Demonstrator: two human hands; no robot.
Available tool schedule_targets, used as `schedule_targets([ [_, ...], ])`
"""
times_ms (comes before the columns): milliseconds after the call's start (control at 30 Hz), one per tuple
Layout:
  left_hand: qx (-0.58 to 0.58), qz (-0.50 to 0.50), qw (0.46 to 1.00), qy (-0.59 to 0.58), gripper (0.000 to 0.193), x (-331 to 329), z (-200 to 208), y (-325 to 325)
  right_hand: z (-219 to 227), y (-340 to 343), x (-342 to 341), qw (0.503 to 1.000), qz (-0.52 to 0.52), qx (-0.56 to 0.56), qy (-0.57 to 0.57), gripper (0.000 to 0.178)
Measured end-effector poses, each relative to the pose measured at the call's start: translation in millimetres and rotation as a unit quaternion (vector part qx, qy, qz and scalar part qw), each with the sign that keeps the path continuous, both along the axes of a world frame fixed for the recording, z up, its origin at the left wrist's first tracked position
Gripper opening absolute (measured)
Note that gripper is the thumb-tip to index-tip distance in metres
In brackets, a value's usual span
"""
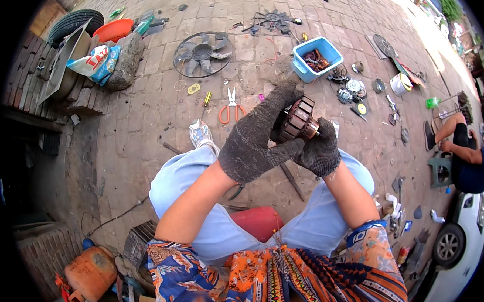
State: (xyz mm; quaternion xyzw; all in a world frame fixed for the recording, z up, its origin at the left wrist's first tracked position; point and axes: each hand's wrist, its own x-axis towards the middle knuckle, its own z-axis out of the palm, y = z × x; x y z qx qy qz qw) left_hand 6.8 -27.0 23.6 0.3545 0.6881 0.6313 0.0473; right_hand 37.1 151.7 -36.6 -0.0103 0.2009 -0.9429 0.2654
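A dark motor armature (299,119) with a slotted core and a copper-coloured end is held up in front of my knees. My left hand (254,137), in a dark knit glove, wraps round its left side, fingers over the top and thumb below. My right hand (319,152), gloved alike, closes round the lower end near the copper part and shaft. The armature's far side is hidden by the left glove. On the paving beyond my left hand lie orange-handled scissors (232,104) and a yellow-handled screwdriver (207,99).
A light blue tub (298,68) with reddish-brown scrap stands ahead to the right, metal parts (352,88) beside it. Farther off lie a fan (202,52) and a white bucket (400,84). Another person (462,151) sits at right, near a white car (465,244). An orange gas cylinder (91,273) stands at lower left.
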Motion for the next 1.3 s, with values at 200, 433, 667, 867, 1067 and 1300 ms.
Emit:
schedule_targets([
  [200, -0.026, -0.004, 0.998, 0.059, 0.082, -2, 1, 0, -4, 3, -1, 0.999, -0.008, 0.029, 0.03, 0.074],
  [433, -0.025, 0.0, 0.995, 0.096, 0.078, -3, 3, 1, -2, 7, -1, 0.998, -0.023, 0.052, 0.039, 0.074],
  [667, -0.011, -0.007, 0.999, 0.037, 0.071, 1, 3, 4, -6, 9, 0, 0.961, -0.105, 0.242, 0.085, 0.054],
  [867, -0.036, -0.01, 0.996, 0.08, 0.075, 1, 5, 4, 3, 12, 3, 0.891, -0.13, 0.407, 0.154, 0.044],
  [1067, -0.017, -0.027, 0.999, 0.038, 0.074, 2, 5, 4, 16, 16, 4, 0.883, -0.123, 0.416, 0.181, 0.041],
  [1300, -0.036, -0.034, 0.998, 0.041, 0.071, 3, 6, 5, 27, 15, 7, 0.855, -0.163, 0.444, 0.213, 0.044],
])
